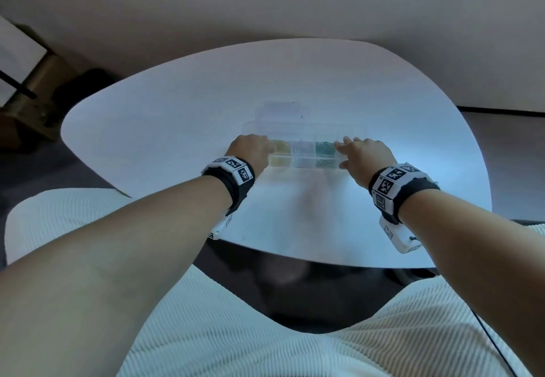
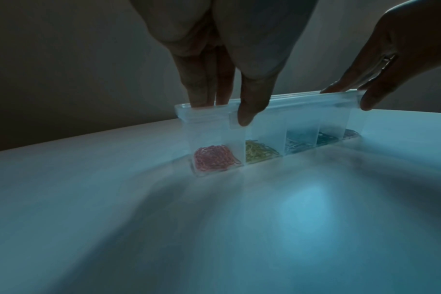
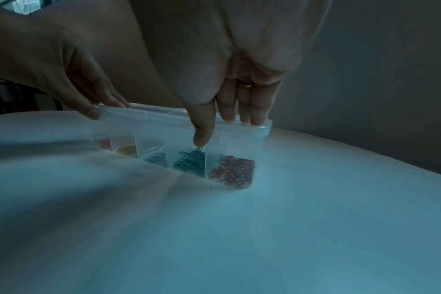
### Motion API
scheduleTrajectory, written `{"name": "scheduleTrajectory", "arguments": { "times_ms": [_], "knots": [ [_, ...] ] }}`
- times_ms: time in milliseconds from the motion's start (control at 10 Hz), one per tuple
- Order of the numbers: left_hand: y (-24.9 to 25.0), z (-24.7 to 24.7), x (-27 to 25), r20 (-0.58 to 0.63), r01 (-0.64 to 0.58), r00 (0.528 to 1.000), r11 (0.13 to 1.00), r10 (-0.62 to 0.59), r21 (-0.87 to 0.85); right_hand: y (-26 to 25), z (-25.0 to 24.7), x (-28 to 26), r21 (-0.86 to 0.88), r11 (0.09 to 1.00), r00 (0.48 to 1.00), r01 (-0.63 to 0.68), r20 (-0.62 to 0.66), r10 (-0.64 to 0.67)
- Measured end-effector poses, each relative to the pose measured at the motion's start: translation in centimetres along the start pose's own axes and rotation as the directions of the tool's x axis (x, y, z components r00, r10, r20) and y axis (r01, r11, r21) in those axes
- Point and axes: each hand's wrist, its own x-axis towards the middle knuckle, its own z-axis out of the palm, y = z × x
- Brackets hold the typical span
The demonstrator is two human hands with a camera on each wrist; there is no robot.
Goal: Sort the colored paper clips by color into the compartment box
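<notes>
I have my left hand (image 2: 222, 65) and right hand (image 3: 229, 79) each pinching an end of the clear box (image 3: 184, 127). It stands on edge on the tabletop (image 1: 147, 129), with clips (image 3: 235, 171) sorted by color inside it.

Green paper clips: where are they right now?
In the right wrist view the green paper clips sit in the compartment box, second compartment from the right-hand end, between the red clips and the pale clips, under the right hand's thumb.

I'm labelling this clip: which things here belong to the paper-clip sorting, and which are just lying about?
Belongs to the job:
- clear plastic compartment box, gripped by left hand and right hand
- pink clips, yellow clips, green clips, red clips

Just there:
- white rounded table
- brown cardboard box
</notes>
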Motion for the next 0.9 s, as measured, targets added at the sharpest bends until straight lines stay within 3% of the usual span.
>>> {"name": "scheduleTrajectory", "arguments": {
  "times_ms": [300,400,500,600,700,800,900],
  "knots": [
    [0.6,0.9,-0.5,-0.042,0.017,0.999,0.999,-0.019,-0.039,-0.5,1.0,-0.1,0.027,0.998,0.998,-0.051,-0.042,0.052],
    [0.8,0.1,-0.7,-0.014,0.012,1.000,0.998,-0.012,-0.058,-0.3,0.1,-0.6,0.118,0.991,0.998,-0.057,0.047,0.052],
    [1.2,-0.3,-2.2,0.011,0.029,1.000,0.997,-0.028,-0.075,-1.1,-0.9,-2.7,0.037,0.999,0.994,-0.026,0.110,0.022],
    [1.7,-1.2,-4.3,-0.067,0.021,0.997,0.999,-0.024,-0.033,-1.8,-1.6,-5.3,-0.020,1.000,0.998,0.018,0.064,-0.016],
    [1.7,-2.9,-6.4,-0.008,0.049,0.999,0.997,-0.050,-0.066,-2.3,-3.5,-6.9,-0.047,0.998,0.990,0.036,0.139,-0.029],
    [1.1,-5.1,-7.4,0.150,0.034,0.988,0.996,-0.021,-0.086,-2.3,-6.9,-7.8,0.020,0.999,0.963,0.042,0.267,-0.046],
    [0.5,-6.7,-8.1,0.261,0.005,0.964,0.981,0.048,-0.196,-1.4,-9.2,-9.7,0.151,0.987,0.903,0.046,0.416,-0.106]
  ]
}}
